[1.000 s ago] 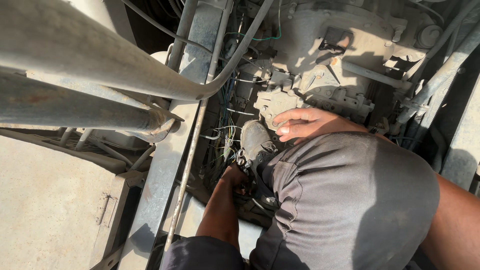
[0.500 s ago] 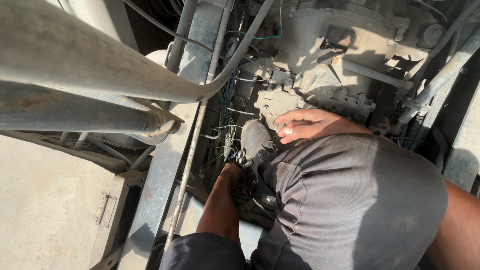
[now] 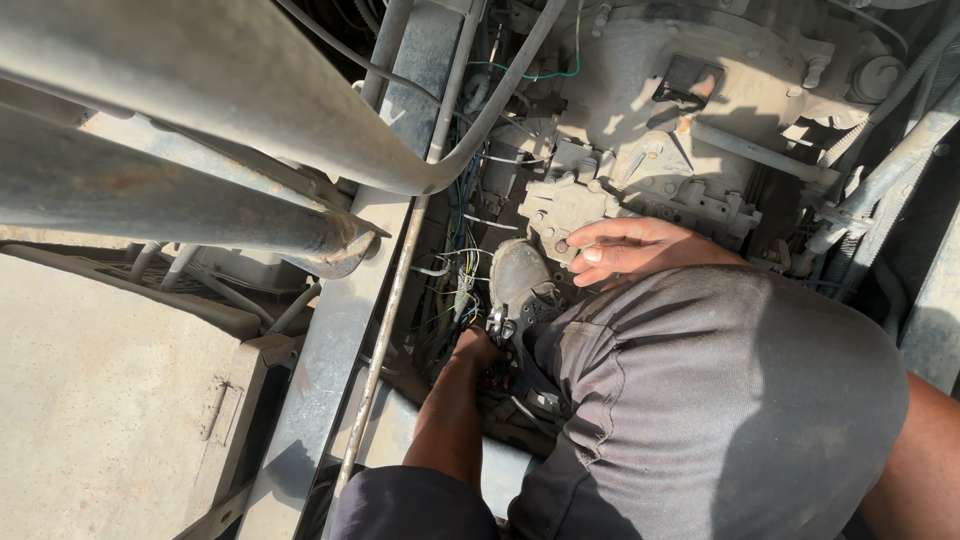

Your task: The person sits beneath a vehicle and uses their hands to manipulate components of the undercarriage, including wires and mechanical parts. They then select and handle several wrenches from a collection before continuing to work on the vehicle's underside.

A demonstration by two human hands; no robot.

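My left hand (image 3: 480, 350) reaches down into a dark gap between the frame rail and my shoe (image 3: 520, 285). Its fingers are curled near a small shiny metal piece (image 3: 497, 323), and shadow hides whether they grip it. My right hand (image 3: 630, 248) lies flat on my bent knee in grey trousers (image 3: 720, 400). It holds nothing, and its fingertips touch the dusty grey gearbox casing (image 3: 650, 130). A bundle of coloured wires (image 3: 462, 270) hangs just left of the shoe.
A thick grey pipe (image 3: 200, 90) and a second rusty tube (image 3: 150, 200) cross the upper left. A frame rail (image 3: 340, 330) with a thin rod runs down the middle. A flat dusty panel (image 3: 90, 400) lies at lower left, and hoses (image 3: 880, 150) run at right.
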